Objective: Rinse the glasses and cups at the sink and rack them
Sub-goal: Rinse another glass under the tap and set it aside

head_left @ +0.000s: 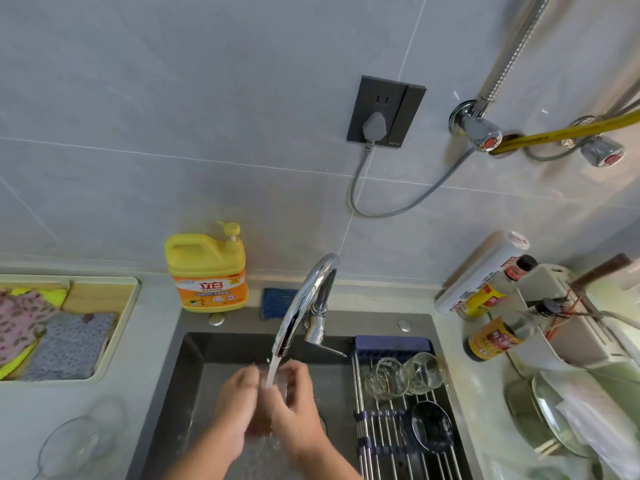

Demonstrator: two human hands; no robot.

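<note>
1. Both hands meet over the middle of the sink [194,358]. The left hand [235,400] and right hand [294,407] each curl round a clear glass [273,386], one on either side, so it can't slip while wet.
2. The glass sits right under the faucet [304,299], mouth up as far as I can tell, so the stream [273,370] falls straight into it. The left hand is blurred, so I can't make out its exact grip.
3. The rack [374,427] spans the sink's right side, so drips fall into the basin. At its far end two clear glasses [386,377] lie tipped to drain, with a dark cup [431,431] nearer.
4. On the near left counter a glass bowl [79,441] waits. A yellow soap bottle [207,271] stands at the far edge.
5. I'd judge the rinsing part done, with racking this glass beside the others next.
</note>
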